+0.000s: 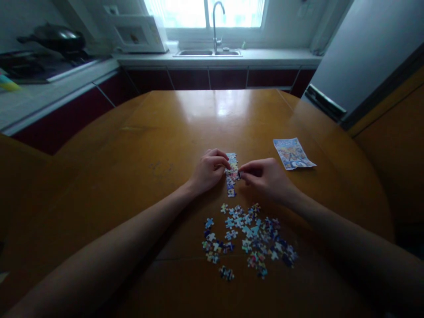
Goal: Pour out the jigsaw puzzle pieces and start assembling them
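Observation:
A narrow strip of joined jigsaw pieces (231,179) lies on the wooden table (159,132), running away from me. My left hand (208,170) curls over the strip's left side, fingertips pressed on it. My right hand (265,176) pinches at the strip's right edge, thumb and forefinger closed on a small puzzle piece I can barely see. Closer to me, several loose puzzle pieces (248,238) are scattered on the table.
A printed picture sheet (293,153) lies to the right of my hands. Beyond the table are a kitchen counter with a sink and tap (215,26), a microwave (135,33), a pan on a stove (56,39) and a fridge (364,48).

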The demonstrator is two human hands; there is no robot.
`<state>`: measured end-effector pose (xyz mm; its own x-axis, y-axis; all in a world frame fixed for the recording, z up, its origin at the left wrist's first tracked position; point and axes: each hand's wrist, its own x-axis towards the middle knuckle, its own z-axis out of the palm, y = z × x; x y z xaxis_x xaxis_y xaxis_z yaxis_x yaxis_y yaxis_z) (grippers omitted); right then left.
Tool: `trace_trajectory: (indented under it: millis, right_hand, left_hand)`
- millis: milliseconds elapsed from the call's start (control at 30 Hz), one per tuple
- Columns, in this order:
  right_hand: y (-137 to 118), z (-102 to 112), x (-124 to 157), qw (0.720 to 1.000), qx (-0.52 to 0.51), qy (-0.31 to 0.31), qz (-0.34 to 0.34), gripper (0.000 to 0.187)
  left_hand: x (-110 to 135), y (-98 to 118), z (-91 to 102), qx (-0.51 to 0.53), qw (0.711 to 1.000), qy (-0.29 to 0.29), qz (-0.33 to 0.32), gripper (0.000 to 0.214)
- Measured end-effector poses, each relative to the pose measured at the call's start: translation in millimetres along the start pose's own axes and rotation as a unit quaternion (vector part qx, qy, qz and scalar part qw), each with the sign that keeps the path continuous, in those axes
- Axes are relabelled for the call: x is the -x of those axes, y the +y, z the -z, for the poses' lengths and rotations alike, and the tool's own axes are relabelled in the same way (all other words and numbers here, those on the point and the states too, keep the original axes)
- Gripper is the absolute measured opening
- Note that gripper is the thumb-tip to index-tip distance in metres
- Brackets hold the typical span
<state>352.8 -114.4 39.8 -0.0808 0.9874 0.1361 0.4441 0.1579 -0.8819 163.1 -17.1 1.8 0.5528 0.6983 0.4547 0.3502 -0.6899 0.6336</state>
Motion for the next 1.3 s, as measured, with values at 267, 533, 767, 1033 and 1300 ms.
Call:
trace_trajectory:
  millis: [267, 533, 767, 1033, 1300]
  right_hand:
    - [17.3, -3.6, -3.1, 0.998, 0.032, -0.034, -0.045, 0.017]
    - [13.0, -7.4, 0.8, 0.995, 0.086, -0.057, -0.015, 0.017]
    - [9.1, -10.8, 1.5, 0.990, 0.128, -0.057, 0.016, 0.018]
    - [3.0, -11.4, 4.5, 0.983, 0.176, -0.054, 0.024, 0.019]
    - [4.4, -12.3, 4.0, 0.982, 0.180, -0.055, 0.019, 0.020]
  left_hand:
    - [2.0, 6.8, 3.3, -0.030, 0.995, -0.081, -0.056, 0.013]
    - [3.6, 4.6, 3.1, -0.047, 0.991, -0.106, -0.065, 0.008]
    - [3.5, 3.7, 2.2, -0.050, 0.991, -0.106, -0.065, 0.007]
    - [3.8, 4.3, 2.5, -0.055, 0.991, -0.104, -0.062, 0.006]
    - [3.8, 3.2, 2.1, -0.055, 0.991, -0.101, -0.062, 0.006]
